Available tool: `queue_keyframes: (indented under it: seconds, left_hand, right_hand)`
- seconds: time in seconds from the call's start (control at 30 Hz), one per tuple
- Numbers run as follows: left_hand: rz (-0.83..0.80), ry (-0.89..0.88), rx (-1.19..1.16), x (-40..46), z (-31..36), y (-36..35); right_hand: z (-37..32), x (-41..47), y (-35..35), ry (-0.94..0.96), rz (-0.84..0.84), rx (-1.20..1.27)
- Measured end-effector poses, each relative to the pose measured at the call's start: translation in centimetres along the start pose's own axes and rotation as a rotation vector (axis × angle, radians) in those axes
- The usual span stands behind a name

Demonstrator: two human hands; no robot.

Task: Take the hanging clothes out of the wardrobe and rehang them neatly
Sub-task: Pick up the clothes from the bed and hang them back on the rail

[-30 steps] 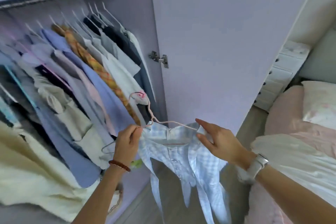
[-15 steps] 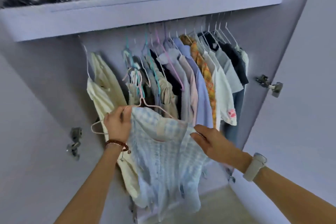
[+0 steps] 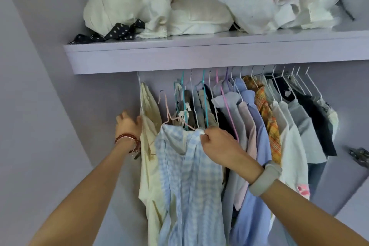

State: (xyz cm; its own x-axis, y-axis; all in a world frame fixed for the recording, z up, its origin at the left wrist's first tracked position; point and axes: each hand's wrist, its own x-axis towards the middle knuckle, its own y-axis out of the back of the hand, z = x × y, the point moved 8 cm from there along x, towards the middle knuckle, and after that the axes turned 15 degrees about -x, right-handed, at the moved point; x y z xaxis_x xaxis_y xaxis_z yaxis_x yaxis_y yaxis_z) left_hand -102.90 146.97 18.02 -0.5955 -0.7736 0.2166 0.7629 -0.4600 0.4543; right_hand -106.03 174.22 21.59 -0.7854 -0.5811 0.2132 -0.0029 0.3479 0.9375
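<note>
Head view | step judged: rehanging checked shirt (image 3: 191, 175) on pink hanger (image 3: 169, 115), hook below rail, between cream garment (image 3: 148, 146) and packed clothes | right hand (image 3: 221, 146) pinching shirt shoulder | left hand (image 3: 128, 124) fingers straight, pressing cream garment aside | next: lift hook onto rail.

Light-blue checked shirt (image 3: 191, 175) on pink hanger (image 3: 169, 114); cream garment (image 3: 149, 146); orange plaid shirt (image 3: 267, 118); lilac shelf (image 3: 199, 56).
</note>
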Motion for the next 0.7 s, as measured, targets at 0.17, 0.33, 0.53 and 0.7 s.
queue_keyframes:
  seconds: [0.17, 0.33, 0.53, 0.7]
  left_hand:
    - [-0.081, 0.027, 0.089, 2.2, 0.2, -2.8]
    - [-0.089, 0.004, 0.031, 3.1, 0.3, -4.6]
    - [0.001, 0.03, 0.119, 4.7, -1.4, -1.9]
    - [0.044, 0.023, 0.168, 4.4, -1.2, -0.3]
  right_hand:
    - [-0.3, 1.5, -1.7, 0.029, -0.028, -0.049]
    - [1.0, 1.0, -2.4, 0.002, -0.013, -0.057]
    - [3.4, 0.7, -1.2, -0.041, -0.046, -0.011]
    - [2.6, 0.2, 0.8, -0.059, 0.115, 0.007]
